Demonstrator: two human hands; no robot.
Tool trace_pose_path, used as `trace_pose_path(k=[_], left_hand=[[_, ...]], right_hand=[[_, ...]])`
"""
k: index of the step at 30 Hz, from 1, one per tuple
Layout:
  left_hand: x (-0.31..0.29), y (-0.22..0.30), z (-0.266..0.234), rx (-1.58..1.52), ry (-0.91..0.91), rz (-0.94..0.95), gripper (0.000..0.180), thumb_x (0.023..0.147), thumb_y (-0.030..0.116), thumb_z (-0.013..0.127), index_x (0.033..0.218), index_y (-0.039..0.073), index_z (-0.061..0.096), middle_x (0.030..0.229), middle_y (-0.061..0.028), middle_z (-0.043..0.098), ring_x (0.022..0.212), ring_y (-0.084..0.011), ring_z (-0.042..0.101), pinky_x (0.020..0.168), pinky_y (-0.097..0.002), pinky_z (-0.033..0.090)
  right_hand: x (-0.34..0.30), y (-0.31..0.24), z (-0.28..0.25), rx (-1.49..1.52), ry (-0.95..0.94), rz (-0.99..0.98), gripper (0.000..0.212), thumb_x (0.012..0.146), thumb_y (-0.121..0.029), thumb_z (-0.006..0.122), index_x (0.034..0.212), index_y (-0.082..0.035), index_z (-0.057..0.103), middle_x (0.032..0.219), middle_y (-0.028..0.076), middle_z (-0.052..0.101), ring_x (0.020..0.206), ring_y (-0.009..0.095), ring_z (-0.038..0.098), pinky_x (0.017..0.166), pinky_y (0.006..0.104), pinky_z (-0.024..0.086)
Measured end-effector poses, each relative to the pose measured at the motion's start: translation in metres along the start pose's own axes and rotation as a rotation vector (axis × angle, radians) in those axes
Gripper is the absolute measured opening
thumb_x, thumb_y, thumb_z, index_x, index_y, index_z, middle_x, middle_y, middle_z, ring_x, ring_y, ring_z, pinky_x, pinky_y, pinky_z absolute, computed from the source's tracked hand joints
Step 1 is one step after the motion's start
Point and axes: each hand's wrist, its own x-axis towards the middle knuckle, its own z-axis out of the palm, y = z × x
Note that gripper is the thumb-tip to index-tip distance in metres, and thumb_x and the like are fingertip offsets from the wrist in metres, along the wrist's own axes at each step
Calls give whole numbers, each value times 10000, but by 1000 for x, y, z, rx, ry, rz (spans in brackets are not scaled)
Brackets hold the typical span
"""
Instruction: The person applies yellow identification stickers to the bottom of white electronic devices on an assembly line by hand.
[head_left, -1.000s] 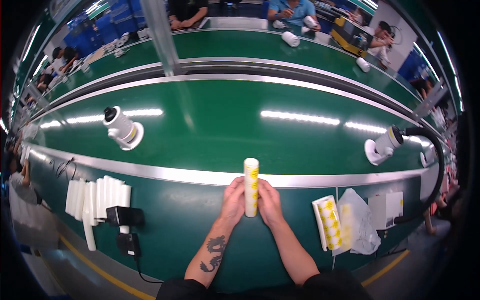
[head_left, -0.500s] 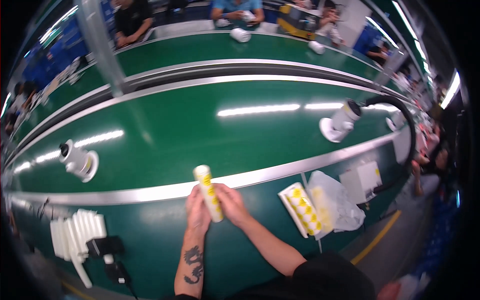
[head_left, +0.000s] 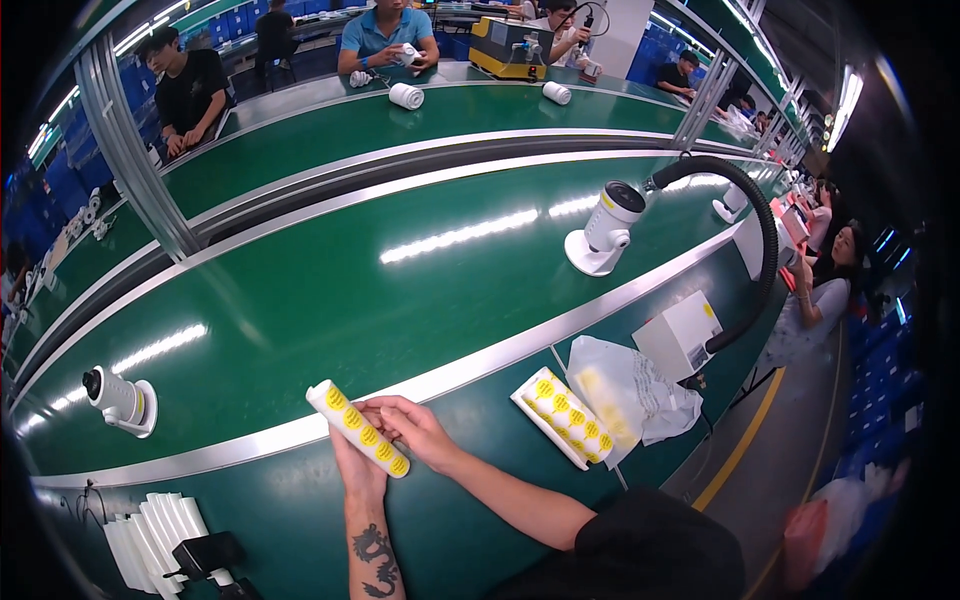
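A rolled white sheet of round yellow stickers slants over the near edge of the green conveyor. My left hand is wrapped round it from below, mostly hidden behind it. At its right side my right hand has bent fingers against the roll's edge; the fingertips are partly hidden. To the right on the worktop lies another sticker sheet, curled in a white backing. Beside that sheet is a crumpled clear plastic bag.
White camera-like devices on round bases stand on the belt, one at right and one at left. A black flexible hose arches over a white box. White strips and a black adapter lie at lower left. People sit across the line.
My view has turned right, shifting the scene leftward. The roll now tilts more and shows more of its stickers. My right hand has moved its fingers up along the roll's edge.
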Motion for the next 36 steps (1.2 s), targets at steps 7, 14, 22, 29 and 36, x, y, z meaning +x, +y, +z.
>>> trace_pose_path(k=[7,14,22,29,36], left_hand=[[-6,9,14,-45,52,6,573,883,592,287,946,60,490,718,-61,510,671,-198,504,593,-326,436],[-4,12,17,-131,117,-19,603,873,618,261,942,50,449,683,-78,490,650,-225,502,599,-362,424],[5,12,-2,-154,57,-23,515,892,552,285,903,67,457,775,-82,507,722,-233,516,657,-385,448],[8,6,2,-104,6,-54,620,907,572,189,912,27,484,752,-81,537,692,-215,576,660,-358,491],[0,13,5,-61,-32,52,702,881,623,140,963,19,489,723,-70,530,688,-199,571,646,-341,487]], right_hand=[[4,-6,-16,-45,144,-203,297,913,-140,475,1182,-13,464,1169,116,539,1009,194,558,883,297,453],[-15,-141,-62,-491,614,-479,348,810,-86,607,1134,-45,487,1033,75,567,793,140,599,578,235,491],[46,-215,-254,-861,1338,-323,652,615,-92,701,1169,40,384,1061,187,516,831,258,588,588,328,521],[38,-216,-323,-1273,1211,-119,383,667,-175,668,931,88,580,836,196,629,586,251,646,456,303,539],[-2,-176,-165,-968,767,-318,240,735,-134,625,772,97,571,665,124,615,501,160,596,473,281,488]])
